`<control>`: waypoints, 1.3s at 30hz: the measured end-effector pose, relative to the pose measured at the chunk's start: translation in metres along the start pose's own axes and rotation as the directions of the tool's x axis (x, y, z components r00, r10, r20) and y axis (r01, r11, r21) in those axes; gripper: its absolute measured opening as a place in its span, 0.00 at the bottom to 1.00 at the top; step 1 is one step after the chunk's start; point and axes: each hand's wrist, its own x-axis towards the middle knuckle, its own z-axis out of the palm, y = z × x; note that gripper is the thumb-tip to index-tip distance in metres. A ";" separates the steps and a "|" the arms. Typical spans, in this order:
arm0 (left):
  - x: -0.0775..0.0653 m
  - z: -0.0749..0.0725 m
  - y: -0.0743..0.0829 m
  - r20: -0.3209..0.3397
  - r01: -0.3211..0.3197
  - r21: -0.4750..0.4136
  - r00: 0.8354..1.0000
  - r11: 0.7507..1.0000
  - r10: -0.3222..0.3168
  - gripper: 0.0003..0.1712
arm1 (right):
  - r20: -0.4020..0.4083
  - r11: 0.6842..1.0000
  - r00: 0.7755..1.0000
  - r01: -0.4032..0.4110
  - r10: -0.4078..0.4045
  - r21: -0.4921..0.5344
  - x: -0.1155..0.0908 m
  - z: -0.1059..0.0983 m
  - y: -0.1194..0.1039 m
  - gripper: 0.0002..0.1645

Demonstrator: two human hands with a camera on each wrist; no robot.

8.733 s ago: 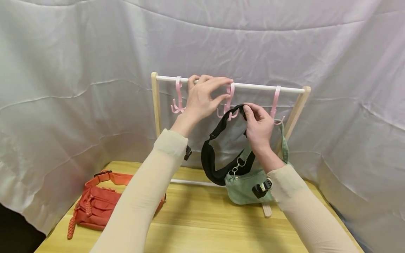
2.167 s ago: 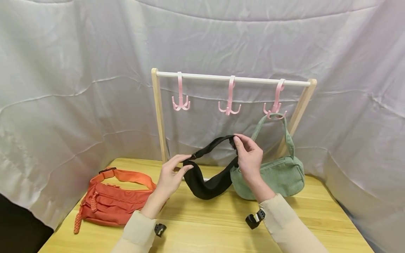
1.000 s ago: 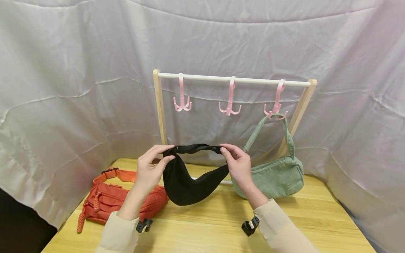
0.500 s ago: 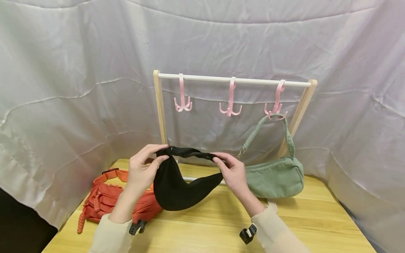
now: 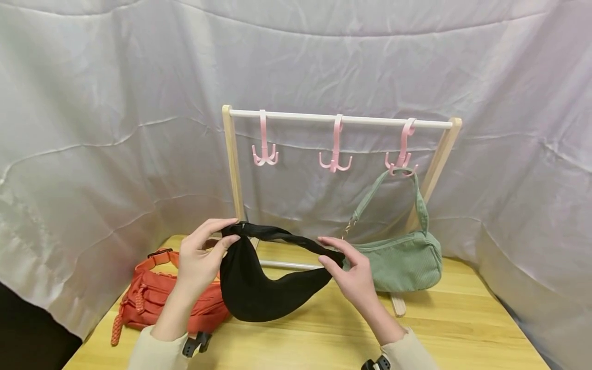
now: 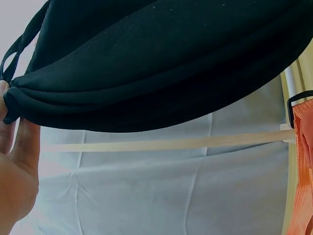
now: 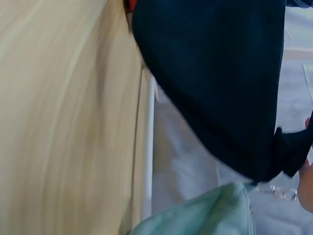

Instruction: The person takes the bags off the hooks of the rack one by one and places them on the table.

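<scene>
A black cloth shoulder bag (image 5: 263,300) hangs between my two hands over the table, its body sagging below a twisted strap (image 5: 282,235). My left hand (image 5: 201,254) holds the upper left end, fingers above and thumb below. At the other end, my right hand (image 5: 353,270) has the bag's corner and strap between thumb and fingers, fingertips spread apart. That end hangs a little lower. In the left wrist view, the bag's dark folds (image 6: 146,88) run from the fingers at the left edge. The right wrist view shows the narrow corner (image 7: 288,149) beside the hand.
A rack with a white rail (image 5: 296,116) carries pink hooks (image 5: 335,154) behind the bag. From the right hook hangs a green corduroy bag (image 5: 402,262), close behind my right hand. A red waist bag (image 5: 157,298) lies on the wooden table (image 5: 287,344), partly behind my left forearm.
The black bag has come down from the middle hook toward me and to the left, both hands holding it. Just now my right hand has shifted right and lower, stretching the strap.
</scene>
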 end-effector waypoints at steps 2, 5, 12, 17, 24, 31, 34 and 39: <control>-0.001 0.000 0.001 -0.010 -0.010 -0.001 1.000 1.000 0.010 0.22 | 0.001 1.000 1.000 0.001 -0.001 0.001 -0.006 -0.006 0.000 0.24; -0.003 0.000 0.001 -0.033 -0.012 -0.005 0.999 1.000 0.012 0.22 | 0.009 1.000 1.000 -0.014 0.014 0.013 -0.013 -0.015 0.001 0.26; -0.008 0.002 0.000 -0.066 0.024 -0.069 0.997 0.997 -0.028 0.21 | 0.042 0.996 0.998 -0.048 0.045 0.073 -0.026 -0.027 0.007 0.33; -0.011 0.007 -0.002 -0.072 0.034 -0.142 0.996 0.989 -0.044 0.21 | 0.030 0.988 0.999 -0.033 0.029 0.149 -0.036 -0.033 0.021 0.38; -0.013 0.015 -0.004 -0.094 0.062 -0.202 0.992 0.977 -0.082 0.20 | 0.055 0.979 0.998 -0.051 0.041 0.199 -0.050 -0.039 0.050 0.42; -0.016 0.022 -0.005 -0.108 0.110 -0.233 0.985 0.966 -0.138 0.20 | 0.070 0.959 0.996 -0.077 0.060 0.273 -0.058 -0.040 0.061 0.36; -0.018 0.023 -0.007 -0.116 0.123 -0.233 0.981 0.965 -0.153 0.20 | 0.054 0.960 0.997 -0.060 0.047 0.273 -0.061 -0.041 0.064 0.33; -0.020 0.024 -0.010 -0.124 0.133 -0.238 0.978 0.962 -0.166 0.19 | 0.031 0.963 0.999 -0.051 0.044 0.264 -0.064 -0.043 0.066 0.30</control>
